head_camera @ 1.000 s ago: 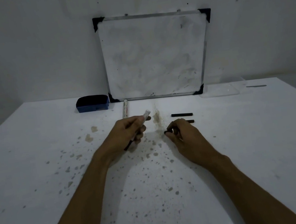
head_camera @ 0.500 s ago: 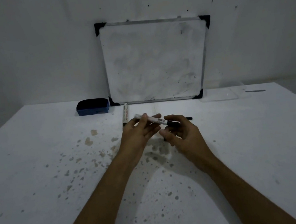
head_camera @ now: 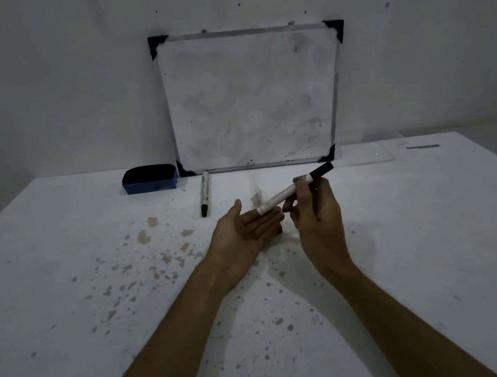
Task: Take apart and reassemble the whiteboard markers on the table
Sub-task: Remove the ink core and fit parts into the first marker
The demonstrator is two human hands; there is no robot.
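My right hand (head_camera: pixel 315 211) grips a white-barrelled marker (head_camera: pixel 284 196) with a black cap at its upper right end, tilted above the table. The marker's lower white end rests against the fingers of my left hand (head_camera: pixel 243 233), which lies open, palm up, holding nothing. A second marker (head_camera: pixel 205 194) with a black end lies on the white table (head_camera: pixel 62 276) just in front of the whiteboard, left of my hands. A small dark piece (head_camera: pixel 279 230) shows under my left fingertips; I cannot tell what it is.
A whiteboard (head_camera: pixel 253 99) leans against the wall at the back. A blue eraser (head_camera: pixel 149 178) sits at its lower left. A clear plastic tray (head_camera: pixel 366 155) lies at the back right. The table surface is speckled with stains.
The marker passed from both hands into my right hand alone and now tilts with its black end up to the right. My left hand has opened, palm up.
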